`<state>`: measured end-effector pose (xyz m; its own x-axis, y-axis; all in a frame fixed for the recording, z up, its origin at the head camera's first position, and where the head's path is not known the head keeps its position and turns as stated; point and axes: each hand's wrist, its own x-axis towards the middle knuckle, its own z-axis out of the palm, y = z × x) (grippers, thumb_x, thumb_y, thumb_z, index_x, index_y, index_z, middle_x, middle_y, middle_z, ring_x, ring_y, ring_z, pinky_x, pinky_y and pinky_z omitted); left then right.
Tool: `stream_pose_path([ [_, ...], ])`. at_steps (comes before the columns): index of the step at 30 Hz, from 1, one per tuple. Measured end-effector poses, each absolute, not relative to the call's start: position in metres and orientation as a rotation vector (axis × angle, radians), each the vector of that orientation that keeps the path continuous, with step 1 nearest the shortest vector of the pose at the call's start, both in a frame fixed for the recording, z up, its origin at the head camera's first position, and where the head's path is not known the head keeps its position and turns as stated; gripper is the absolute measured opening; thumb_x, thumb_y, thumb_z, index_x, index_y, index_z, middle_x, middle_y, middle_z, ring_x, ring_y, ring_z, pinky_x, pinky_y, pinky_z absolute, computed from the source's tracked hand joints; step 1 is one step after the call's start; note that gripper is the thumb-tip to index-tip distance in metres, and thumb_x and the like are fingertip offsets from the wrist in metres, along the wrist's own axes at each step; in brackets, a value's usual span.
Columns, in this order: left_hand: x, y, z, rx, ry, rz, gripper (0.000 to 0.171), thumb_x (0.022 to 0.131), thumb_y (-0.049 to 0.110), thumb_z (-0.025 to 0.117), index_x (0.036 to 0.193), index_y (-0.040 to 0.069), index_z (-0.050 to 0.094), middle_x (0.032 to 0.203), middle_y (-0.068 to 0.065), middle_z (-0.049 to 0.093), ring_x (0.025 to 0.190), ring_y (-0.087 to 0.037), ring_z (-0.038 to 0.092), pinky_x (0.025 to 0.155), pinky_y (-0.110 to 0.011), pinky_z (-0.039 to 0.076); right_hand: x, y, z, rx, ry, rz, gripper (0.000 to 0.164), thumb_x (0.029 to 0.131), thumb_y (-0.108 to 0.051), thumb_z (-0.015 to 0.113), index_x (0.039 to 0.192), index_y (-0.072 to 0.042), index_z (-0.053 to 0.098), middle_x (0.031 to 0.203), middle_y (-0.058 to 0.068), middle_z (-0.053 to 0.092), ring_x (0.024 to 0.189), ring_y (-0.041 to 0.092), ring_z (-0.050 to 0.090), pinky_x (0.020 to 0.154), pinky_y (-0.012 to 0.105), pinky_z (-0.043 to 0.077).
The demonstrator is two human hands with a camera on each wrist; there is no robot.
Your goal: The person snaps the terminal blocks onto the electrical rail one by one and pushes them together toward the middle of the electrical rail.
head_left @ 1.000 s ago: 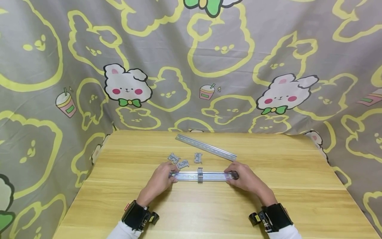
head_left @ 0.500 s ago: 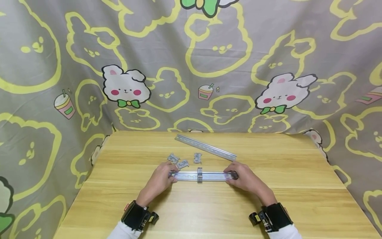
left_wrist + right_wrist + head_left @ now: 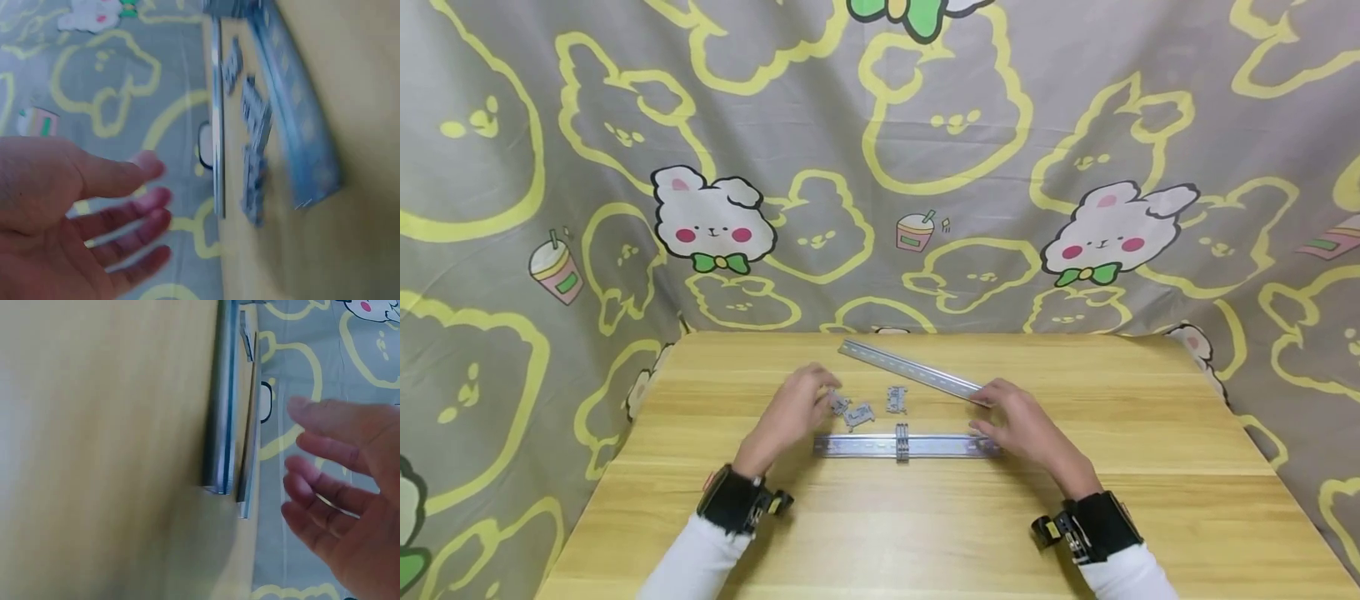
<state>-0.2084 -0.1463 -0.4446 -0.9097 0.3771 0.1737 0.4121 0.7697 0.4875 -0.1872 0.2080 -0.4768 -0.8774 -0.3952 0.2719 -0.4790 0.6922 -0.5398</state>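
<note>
Taking the block cluster (image 3: 902, 442) as the clock's centre, with twelve pointing away from the person, the work is looking partly done. That cluster of slim grey blocks is sitting across the near rail (image 3: 857, 446), around its middle; how many blocks are making it up is hard to count. The near rail is lying on the worktop (image 3: 895, 525) from nine to three o'clock, with bare track showing on both sides.

Three pieces are lying off it: an upright loose block (image 3: 896, 399) at twelve, and a tilted loose block (image 3: 859, 415) and a far-left loose block (image 3: 838, 403), close together at ten. These are seemingly waiting unmounted. The far rail (image 3: 910, 369) is slanting from eleven to two, showing no blocks on its visible length.

Neither of the hands is gripping anything: the left hand (image 3: 790, 414) is hovering towards ten, near the far-left loose block, its fingers spreading loosely; the right hand (image 3: 1021, 423) is hanging relaxed towards three, near the rail ends.
</note>
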Motion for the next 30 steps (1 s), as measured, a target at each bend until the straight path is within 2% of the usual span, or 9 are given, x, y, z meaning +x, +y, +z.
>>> stream_pose_path([
  [5, -0.256, -0.133, -0.444, -0.856, -2.897, -0.730, 0.041, 0.084, -0.001, 0.072, 0.124, 0.001, 0.064, 0.132, -0.017, 0.057, 0.123, -0.032, 0.050, 0.105, -0.048, 0.043, -0.206, 0.204, -0.473, 0.696, -2.822, 0.830, 0.048, 0.080, -0.013, 0.079, 0.122, 0.005, 0.064, 0.114, 0.021, 0.061, 0.100, 0.035, 0.060, 0.082, 0.049, 0.054],
  [10, -0.289, -0.121, -0.455, -0.965, -2.953, -0.596, 0.054, 0.083, -0.003, 0.072, 0.134, 0.004, 0.058, 0.135, -0.015, 0.055, 0.123, -0.030, 0.049, 0.105, -0.044, 0.043, -0.219, 0.197, -0.480, 0.683, -2.888, 0.766, 0.053, 0.080, -0.017, 0.079, 0.126, 0.005, 0.061, 0.116, 0.022, 0.058, 0.099, 0.032, 0.057, 0.082, 0.048, 0.053],
  [16, -0.314, -0.113, -0.468, -0.997, -3.018, -0.434, 0.054, 0.083, -0.008, 0.066, 0.134, 0.009, 0.060, 0.145, -0.016, 0.047, 0.131, -0.032, 0.043, 0.110, -0.046, 0.037, -0.226, 0.192, -0.480, 0.626, -2.979, 0.686, 0.055, 0.079, -0.016, 0.079, 0.126, 0.006, 0.060, 0.116, 0.021, 0.057, 0.099, 0.032, 0.054, 0.083, 0.048, 0.052],
  [24, -0.328, -0.105, -0.482, -1.068, -3.014, -0.415, 0.046, 0.081, -0.003, 0.073, 0.126, 0.009, 0.066, 0.133, -0.013, 0.054, 0.122, -0.030, 0.049, 0.104, -0.042, 0.044, -0.230, 0.192, -0.486, 0.597, -3.053, 0.669, 0.051, 0.077, -0.008, 0.075, 0.124, 0.006, 0.062, 0.112, 0.018, 0.057, 0.094, 0.029, 0.051, 0.079, 0.043, 0.051],
  [30, -0.332, -0.105, -0.487, -0.977, -3.074, -0.545, 0.049, 0.078, -0.009, 0.071, 0.121, 0.014, 0.067, 0.133, -0.010, 0.051, 0.120, -0.028, 0.049, 0.102, -0.040, 0.046, -0.233, 0.191, -0.488, 0.611, -3.020, 0.634, 0.049, 0.075, -0.006, 0.074, 0.122, 0.004, 0.064, 0.105, 0.016, 0.057, 0.089, 0.027, 0.050, 0.076, 0.041, 0.051],
])
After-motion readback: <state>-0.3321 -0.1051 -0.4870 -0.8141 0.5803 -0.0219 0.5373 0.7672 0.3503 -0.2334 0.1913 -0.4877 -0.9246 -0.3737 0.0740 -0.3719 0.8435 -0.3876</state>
